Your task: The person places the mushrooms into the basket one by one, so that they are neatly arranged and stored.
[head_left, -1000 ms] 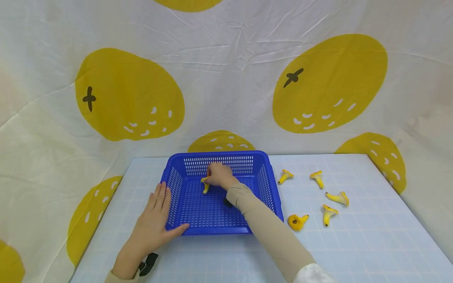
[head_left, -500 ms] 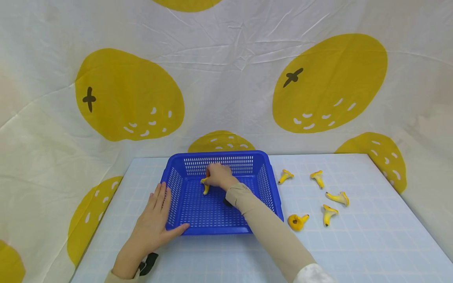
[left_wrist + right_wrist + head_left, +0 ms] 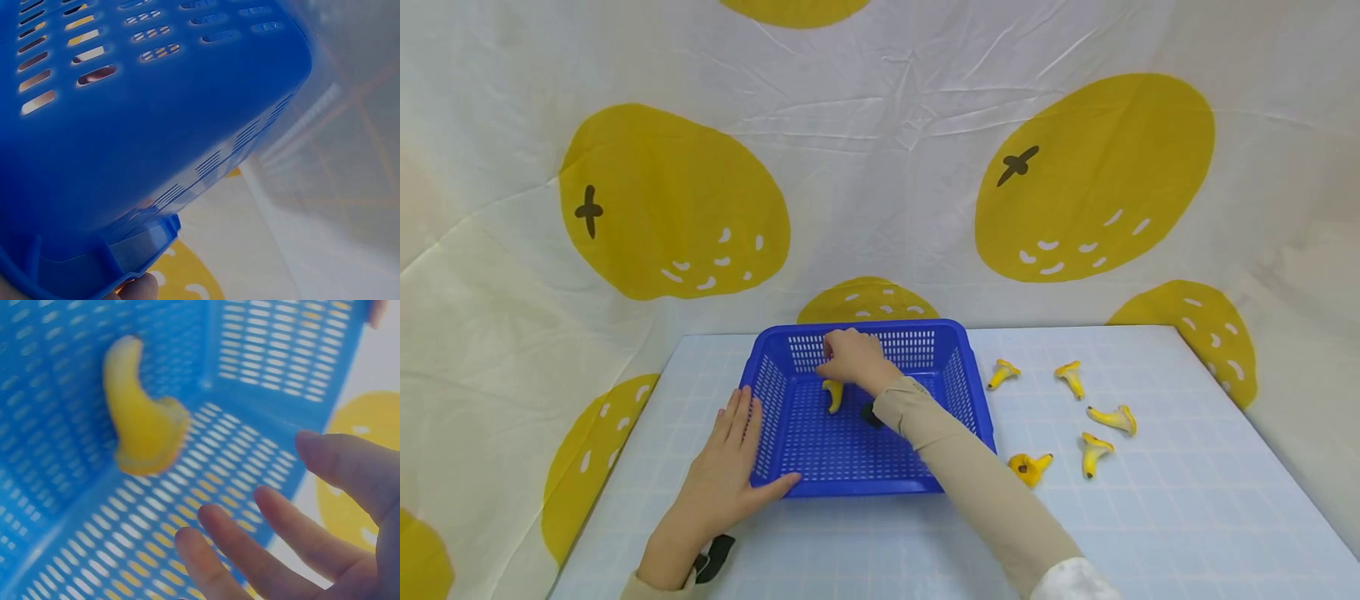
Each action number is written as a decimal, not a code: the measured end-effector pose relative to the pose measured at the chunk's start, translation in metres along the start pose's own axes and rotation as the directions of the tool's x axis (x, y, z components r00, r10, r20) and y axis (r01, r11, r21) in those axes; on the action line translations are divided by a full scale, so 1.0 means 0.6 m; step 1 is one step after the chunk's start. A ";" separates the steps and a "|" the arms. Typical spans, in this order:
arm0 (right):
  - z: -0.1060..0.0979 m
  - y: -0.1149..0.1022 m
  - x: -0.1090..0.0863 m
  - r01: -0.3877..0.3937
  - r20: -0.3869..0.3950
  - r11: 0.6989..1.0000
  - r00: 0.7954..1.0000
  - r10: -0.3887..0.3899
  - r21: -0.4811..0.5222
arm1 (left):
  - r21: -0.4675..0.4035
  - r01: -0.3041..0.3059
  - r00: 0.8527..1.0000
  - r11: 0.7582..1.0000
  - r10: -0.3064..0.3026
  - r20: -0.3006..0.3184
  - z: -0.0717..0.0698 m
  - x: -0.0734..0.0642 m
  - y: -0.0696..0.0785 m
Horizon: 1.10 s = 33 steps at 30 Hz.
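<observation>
i read my right hand (image 3: 851,360) as empty: in the right wrist view its fingers (image 3: 250,550) are spread and relaxed, apart from the yellow toy mushroom (image 3: 142,428), which lies on the perforated floor of the blue basket (image 3: 977,392) near the far left corner. from the head view the mushroom (image 3: 832,394) sits just below the hand, not touching it as far as i can tell. my left hand (image 3: 730,467) lies flat with straight fingers against the basket's left wall, thumb along the near rim; the left wrist view shows only blue plastic (image 3: 125,156) close up and a fingertip at the bottom edge.

five more mushrooms (image 3: 1108,417) lie scattered on the gridded table (image 3: 1187,517) to the right of the basket, one orange-capped piece (image 3: 1027,468) just beside the near right corner.

the risks i see: my sleeve (image 3: 955,467) drapes over the basket's near right rim, so pulling the arm out low could drag or tip the light basket if the left hand's flat press slips. the sleeve could also sweep the orange-capped piece. the round little mushrooms may roll when nudged.
</observation>
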State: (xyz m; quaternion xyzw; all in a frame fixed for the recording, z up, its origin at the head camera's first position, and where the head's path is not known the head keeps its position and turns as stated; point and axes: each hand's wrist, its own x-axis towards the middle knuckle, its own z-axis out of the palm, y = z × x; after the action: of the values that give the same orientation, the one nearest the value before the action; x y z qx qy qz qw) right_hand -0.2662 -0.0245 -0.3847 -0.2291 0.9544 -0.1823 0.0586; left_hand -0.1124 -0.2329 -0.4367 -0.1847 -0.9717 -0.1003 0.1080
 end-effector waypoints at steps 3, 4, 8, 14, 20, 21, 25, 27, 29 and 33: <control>-0.019 -0.008 -0.008 0.000 -0.003 1.000 1.000 0.000 -0.001 | -0.003 0.005 1.000 1.000 -0.005 0.007 0.000 0.000 0.001; -0.025 -0.010 -0.010 0.002 -0.005 1.000 1.000 -0.002 -0.002 | -0.004 0.005 1.000 1.000 -0.005 0.009 0.000 0.001 0.001; -0.049 -0.012 -0.021 0.024 -0.035 1.000 0.999 -0.023 0.005 | -0.004 0.010 1.000 1.000 -0.010 0.015 0.001 0.001 0.000; -0.089 -0.008 -0.045 0.046 -0.086 0.998 0.995 -0.042 0.048 | -0.009 0.026 0.999 1.000 -0.026 0.033 0.003 -0.001 -0.003; -0.126 0.008 -0.076 0.053 -0.150 0.989 0.988 -0.032 0.140 | -0.006 0.027 0.999 1.000 -0.027 0.030 0.003 -0.003 -0.004; -0.132 0.012 -0.081 0.053 -0.157 0.986 0.987 -0.027 0.160 | -0.005 0.026 0.999 1.000 -0.026 0.030 0.002 -0.003 -0.004; -0.152 0.033 -0.096 0.063 -0.195 0.973 0.981 -0.019 0.221 | -0.005 0.020 1.000 1.000 -0.020 0.024 0.001 -0.004 -0.003; -0.159 0.046 -0.103 0.066 -0.217 0.966 0.976 -0.010 0.250 | -0.005 0.016 1.000 1.000 -0.016 0.021 0.001 -0.004 -0.003; -0.165 0.059 -0.111 0.070 -0.249 0.957 0.968 0.002 0.281 | -0.006 0.013 1.000 1.000 -0.013 0.019 0.001 -0.003 -0.002; -0.173 0.086 -0.129 0.083 -0.319 0.933 0.947 0.035 0.350 | -0.005 0.010 1.000 1.000 -0.010 0.016 0.001 -0.002 0.000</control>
State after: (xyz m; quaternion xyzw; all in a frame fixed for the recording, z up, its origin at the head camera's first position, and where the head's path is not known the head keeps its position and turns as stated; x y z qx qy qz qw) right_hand -0.2392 0.0873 -0.3058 -0.1936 0.8987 -0.3891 -0.0584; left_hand -0.1114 -0.2329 -0.4377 -0.1808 -0.9732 -0.1020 0.0992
